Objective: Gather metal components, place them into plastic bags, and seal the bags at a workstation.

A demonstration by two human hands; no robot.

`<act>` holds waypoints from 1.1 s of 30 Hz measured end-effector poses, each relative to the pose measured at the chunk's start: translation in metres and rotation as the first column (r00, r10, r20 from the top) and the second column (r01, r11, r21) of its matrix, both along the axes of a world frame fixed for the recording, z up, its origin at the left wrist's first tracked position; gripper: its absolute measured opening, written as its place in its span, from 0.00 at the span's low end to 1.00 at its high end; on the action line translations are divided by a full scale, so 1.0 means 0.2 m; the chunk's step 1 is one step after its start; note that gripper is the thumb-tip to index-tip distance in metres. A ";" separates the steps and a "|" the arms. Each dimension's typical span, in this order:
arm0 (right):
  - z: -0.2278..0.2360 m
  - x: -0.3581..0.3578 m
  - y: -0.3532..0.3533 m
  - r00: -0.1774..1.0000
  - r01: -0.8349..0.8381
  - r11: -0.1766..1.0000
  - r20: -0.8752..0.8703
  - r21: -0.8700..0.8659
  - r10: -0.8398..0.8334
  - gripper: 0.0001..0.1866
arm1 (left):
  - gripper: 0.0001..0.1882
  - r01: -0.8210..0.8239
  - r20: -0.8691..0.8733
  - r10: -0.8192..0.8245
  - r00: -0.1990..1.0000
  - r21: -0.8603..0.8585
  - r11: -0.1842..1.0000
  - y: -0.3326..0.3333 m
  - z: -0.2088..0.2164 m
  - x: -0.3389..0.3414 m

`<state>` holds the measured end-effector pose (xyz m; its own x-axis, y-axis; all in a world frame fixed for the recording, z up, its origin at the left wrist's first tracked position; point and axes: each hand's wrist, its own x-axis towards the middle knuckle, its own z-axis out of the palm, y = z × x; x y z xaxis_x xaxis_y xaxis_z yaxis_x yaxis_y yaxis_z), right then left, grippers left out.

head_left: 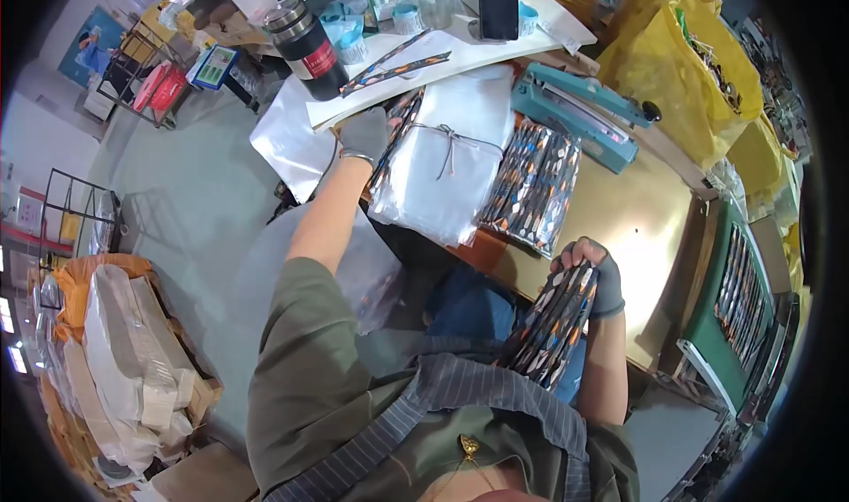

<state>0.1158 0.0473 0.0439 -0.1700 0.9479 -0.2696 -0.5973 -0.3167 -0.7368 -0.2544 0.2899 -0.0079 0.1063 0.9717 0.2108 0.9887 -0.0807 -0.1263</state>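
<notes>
Hold the patterned strip bundle (550, 327) square at four o'clock, in the curled fingers of the right hand (603, 276); at eleven, steady the left hand (364, 134) (cannot tell finger grip) without creasing the cord-tied plastic bags (464, 170) alongside.

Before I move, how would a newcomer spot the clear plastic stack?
Start at the white tabletop at the top of the picture. Just below its edge, between the left hand and a dark patterned pile, lies the shiny clear plastic stack. A dark cord knotted across it sets it apart from the pale sheet farther left.
</notes>
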 end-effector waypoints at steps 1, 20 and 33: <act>0.01 -0.01 0.00 0.999 -0.040 0.999 0.037 0.013 0.040 0.16 | 0.19 -0.026 -0.026 0.025 0.999 -0.043 0.999 -0.01 0.01 0.00; 0.03 0.17 -0.16 0.998 -0.031 0.997 0.051 0.074 0.027 0.13 | 0.09 0.785 0.977 -0.073 0.202 -0.117 0.609 -1.09 0.13 0.66; -0.08 0.22 -0.19 1.000 -0.001 0.972 -0.009 0.236 0.003 0.16 | 0.10 0.537 0.996 -0.078 0.031 0.049 0.842 -0.41 0.09 0.50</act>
